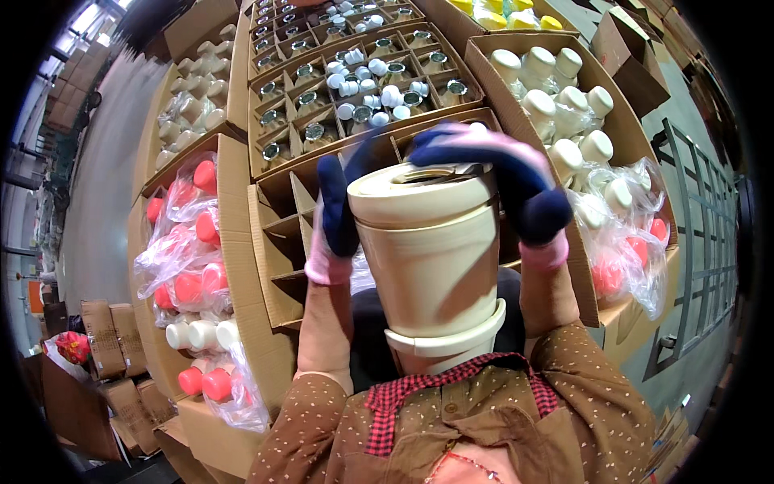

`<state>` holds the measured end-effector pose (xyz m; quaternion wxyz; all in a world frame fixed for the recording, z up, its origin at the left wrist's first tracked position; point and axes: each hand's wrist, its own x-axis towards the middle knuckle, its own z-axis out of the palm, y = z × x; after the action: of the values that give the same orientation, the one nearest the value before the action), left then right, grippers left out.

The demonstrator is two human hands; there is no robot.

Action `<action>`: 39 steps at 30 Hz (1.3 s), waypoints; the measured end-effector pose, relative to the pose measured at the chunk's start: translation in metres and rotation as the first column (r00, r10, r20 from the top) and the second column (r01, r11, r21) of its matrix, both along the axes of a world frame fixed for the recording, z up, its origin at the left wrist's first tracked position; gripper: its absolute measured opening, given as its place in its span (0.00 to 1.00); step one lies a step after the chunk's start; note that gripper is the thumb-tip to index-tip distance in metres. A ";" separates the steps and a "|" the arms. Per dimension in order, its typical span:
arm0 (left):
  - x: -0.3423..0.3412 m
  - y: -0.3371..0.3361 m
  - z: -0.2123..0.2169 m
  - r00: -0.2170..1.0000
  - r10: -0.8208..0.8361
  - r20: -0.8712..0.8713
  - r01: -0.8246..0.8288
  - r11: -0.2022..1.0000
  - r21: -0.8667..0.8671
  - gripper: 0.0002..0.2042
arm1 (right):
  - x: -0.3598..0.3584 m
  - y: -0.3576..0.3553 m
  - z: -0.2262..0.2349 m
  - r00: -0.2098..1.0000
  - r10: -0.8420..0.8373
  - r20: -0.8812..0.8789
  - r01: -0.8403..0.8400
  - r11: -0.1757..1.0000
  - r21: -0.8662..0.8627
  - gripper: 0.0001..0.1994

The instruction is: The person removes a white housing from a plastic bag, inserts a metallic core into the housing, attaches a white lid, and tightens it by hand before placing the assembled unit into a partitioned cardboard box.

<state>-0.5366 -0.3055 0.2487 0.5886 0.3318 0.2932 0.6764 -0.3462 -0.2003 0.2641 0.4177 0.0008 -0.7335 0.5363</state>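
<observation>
Upright in front of my body stands a large cream plastic vessel (pixel 435 266), with a rim round its top and a raised ring lower down. An opening shows in its top; its base is hidden by my clothing. My left hand (pixel 337 206), in a blue and pink glove, is beside the upper rim, fingers stretched upward and apart. My right hand (pixel 508 173), gloved alike and blurred by motion, reaches over the top with fingers extended. Whether either palm presses on the vessel cannot be seen.
Behind the vessel is a divided carton (pixel 282 242). Farther off, another carton (pixel 476 105) holds clear bottles and loose white caps (pixel 393 95). Cartons at both sides hold cream containers (pixel 572 101) and bagged red-capped ones (pixel 188 286). A metal rack (pixel 697 258) stands right.
</observation>
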 end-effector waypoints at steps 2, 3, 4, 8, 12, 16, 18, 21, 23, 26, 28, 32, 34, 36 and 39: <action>-0.004 -0.002 -0.011 0.989 0.038 -0.140 -0.032 0.999 0.044 0.48 | -0.004 0.007 -0.026 0.996 0.040 0.084 -0.023 0.980 -0.199 0.37; -0.004 -0.005 -0.018 0.918 0.193 -0.346 -0.104 0.960 0.259 0.51 | -0.002 0.017 -0.051 0.989 0.125 0.075 -0.083 0.904 -0.419 0.35; -0.003 -0.002 -0.015 0.919 0.268 -0.289 -0.166 0.928 0.333 0.53 | 0.002 0.023 -0.068 0.990 0.024 0.140 0.039 0.899 -0.436 0.31; -0.004 0.017 -0.046 0.979 0.140 -0.150 -0.117 0.982 0.150 0.55 | 0.002 0.004 -0.020 0.993 -0.076 0.092 0.084 0.993 -0.083 0.26; -0.008 0.000 -0.015 0.971 0.161 -0.179 -0.028 0.814 0.580 0.57 | 0.001 0.023 -0.046 0.950 -0.105 0.295 0.143 0.984 -0.110 0.27; -0.008 0.002 -0.029 0.932 0.169 -0.320 -0.120 0.979 0.167 0.53 | 0.000 0.011 -0.028 0.996 -0.023 0.084 0.042 0.971 -0.235 0.30; -0.010 -0.005 -0.017 0.931 0.148 -0.334 -0.026 0.939 0.344 0.53 | 0.005 0.026 -0.051 0.973 -0.043 0.227 0.084 0.981 -0.173 0.30; -0.001 0.005 -0.009 0.837 0.382 -0.391 -0.323 0.923 0.210 0.56 | 0.002 0.014 -0.032 0.969 -0.178 0.171 0.199 0.974 -0.113 0.31; -0.002 0.001 -0.025 0.957 0.177 -0.230 -0.153 0.981 0.117 0.56 | -0.001 0.004 -0.015 0.986 -0.108 0.124 0.109 0.994 0.001 0.31; -0.006 -0.003 -0.015 0.954 0.212 -0.214 -0.113 0.910 0.399 0.54 | 0.009 0.028 -0.051 0.972 -0.123 0.201 0.159 0.971 -0.176 0.32; 0.000 0.002 -0.020 0.915 0.351 -0.197 -0.300 0.921 0.247 0.53 | 0.008 0.011 -0.021 0.968 -0.215 0.132 0.237 0.955 -0.178 0.30; -0.011 -0.004 -0.033 0.936 0.177 -0.305 -0.051 0.923 0.381 0.53 | 0.008 0.018 -0.032 0.999 0.026 0.047 -0.009 0.940 -0.340 0.28; -0.007 -0.004 -0.031 0.934 0.291 -0.209 -0.171 0.874 0.455 0.53 | 0.013 0.021 -0.039 0.996 -0.087 -0.009 0.083 0.969 -0.235 0.24; 0.004 -0.001 -0.035 0.917 0.328 -0.228 -0.268 0.928 0.258 0.48 | 0.005 0.005 -0.017 0.990 -0.115 0.082 0.128 0.975 -0.180 0.23; 0.005 0.003 -0.030 0.904 0.229 -0.361 -0.152 0.962 0.228 0.41 | -0.002 0.018 -0.020 0.993 -0.018 0.113 0.045 0.969 -0.245 0.18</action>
<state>-0.5312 -0.3023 0.2188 0.4152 0.4833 0.3661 0.6782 -0.3486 -0.1819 0.2440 0.3818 -0.0923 -0.6829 0.6159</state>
